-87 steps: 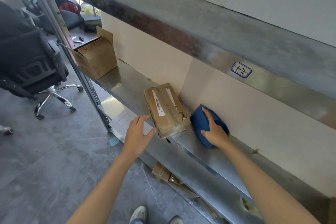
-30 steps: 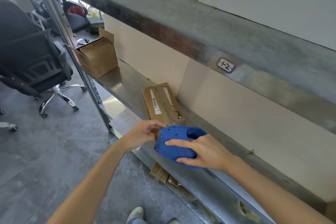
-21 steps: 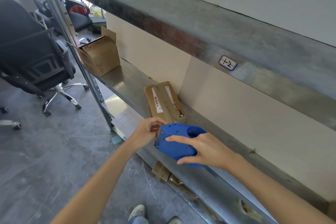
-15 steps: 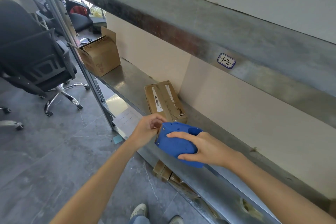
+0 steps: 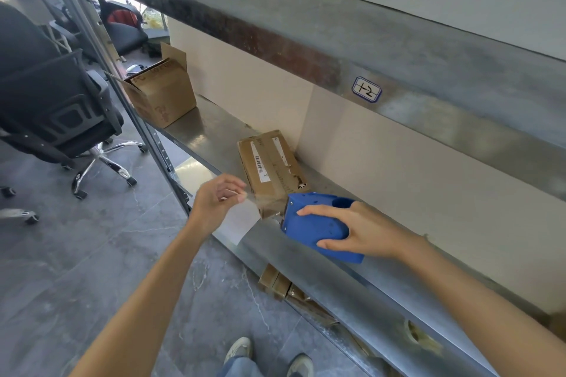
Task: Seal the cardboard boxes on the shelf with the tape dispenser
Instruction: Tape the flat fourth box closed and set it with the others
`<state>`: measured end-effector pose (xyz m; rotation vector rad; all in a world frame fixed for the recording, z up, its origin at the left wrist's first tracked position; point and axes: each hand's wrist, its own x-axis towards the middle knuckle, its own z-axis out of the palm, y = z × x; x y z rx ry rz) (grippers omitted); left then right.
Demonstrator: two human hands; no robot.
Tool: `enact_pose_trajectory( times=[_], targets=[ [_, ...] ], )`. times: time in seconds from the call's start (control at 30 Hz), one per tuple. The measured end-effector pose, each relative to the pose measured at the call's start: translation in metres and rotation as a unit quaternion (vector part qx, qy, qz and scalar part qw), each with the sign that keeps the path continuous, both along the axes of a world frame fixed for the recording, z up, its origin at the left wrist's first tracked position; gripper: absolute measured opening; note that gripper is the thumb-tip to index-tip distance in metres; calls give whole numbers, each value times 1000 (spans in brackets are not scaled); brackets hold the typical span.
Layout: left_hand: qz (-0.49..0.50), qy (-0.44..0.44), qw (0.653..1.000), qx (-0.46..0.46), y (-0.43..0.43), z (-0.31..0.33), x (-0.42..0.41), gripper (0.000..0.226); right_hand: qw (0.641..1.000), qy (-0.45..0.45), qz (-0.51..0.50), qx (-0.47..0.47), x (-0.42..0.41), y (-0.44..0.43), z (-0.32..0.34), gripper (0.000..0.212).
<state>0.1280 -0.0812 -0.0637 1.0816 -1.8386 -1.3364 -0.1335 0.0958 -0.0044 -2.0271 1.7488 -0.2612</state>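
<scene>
Blue tape dispenser [image 5: 318, 223] over the shelf [image 5: 208, 131], at the flat box's [image 5: 271, 170] near corner; right hand [image 5: 364, 231] wrapped round it. Left hand [image 5: 219, 202] pinches the clear tape [image 5: 263, 203], strip stretched taut. Flat box closed. Far box [image 5: 160, 92] flaps up, contents not visible.

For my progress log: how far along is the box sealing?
Done: no fresh tape visible on either box. In hand: right hand holds the blue tape dispenser, left hand pinches the pulled-out clear tape. Left: the flat box and the open-flapped box.
</scene>
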Motion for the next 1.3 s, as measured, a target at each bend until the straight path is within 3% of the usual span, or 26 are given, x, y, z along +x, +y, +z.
enact_pose_trajectory(
  times=[0.13,0.4,0.67,1.3],
  targets=[
    [2,-13,1000,6,-7,0,6,25,1000,8,-11,-1,-3,2,5,56],
    [-41,-66,995,-57,11,-19,-6,55,999,-14,-36,23,-9,8,-1,55],
    [-37,-100,992,-61,13,-26,-20,36,998,13,-62,31,-9,11,-6,56],
    [-58,-89,992,-72,5,-39,-15,39,995,38,-78,40,3,6,-7,56]
  ],
)
